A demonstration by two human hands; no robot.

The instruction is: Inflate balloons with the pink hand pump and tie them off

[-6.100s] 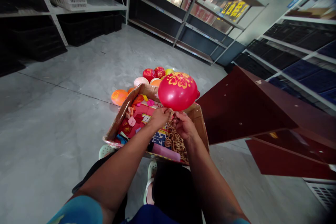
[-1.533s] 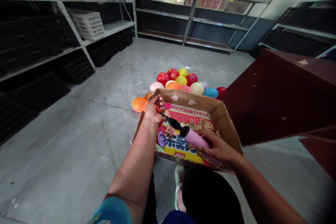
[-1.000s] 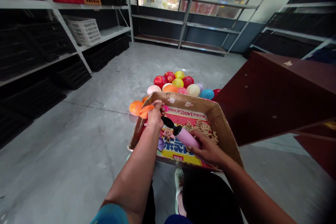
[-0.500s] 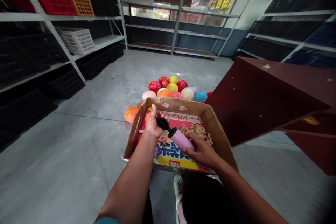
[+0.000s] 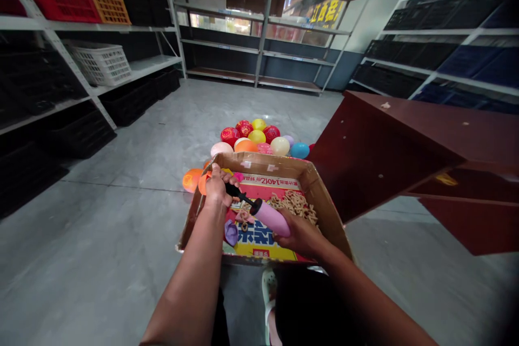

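Hand pump [image 5: 271,218], with a pink barrel, is held over the cardboard box [image 5: 322,194], tilted so that its black shaft [image 5: 248,201] points to ten o'clock and its barrel to four. Both hands grip it: the left hand [image 5: 218,186] is closed round the black end, the right hand [image 5: 298,232] round the barrel. An orange balloon [image 5: 204,183] shows at the left hand's nine o'clock; whether it joins the pump is hidden. Inside the box, tan curled strands [image 5: 298,201] lie at the pump's two o'clock, a limp purple balloon [image 5: 231,233] between eight and nine. On the floor [image 5: 133,238], inflated balloons [image 5: 257,137] cluster at the box's twelve o'clock, dark red panels [image 5: 385,146] stand between two and three, and a pale shoe [image 5: 267,287] sits at six.
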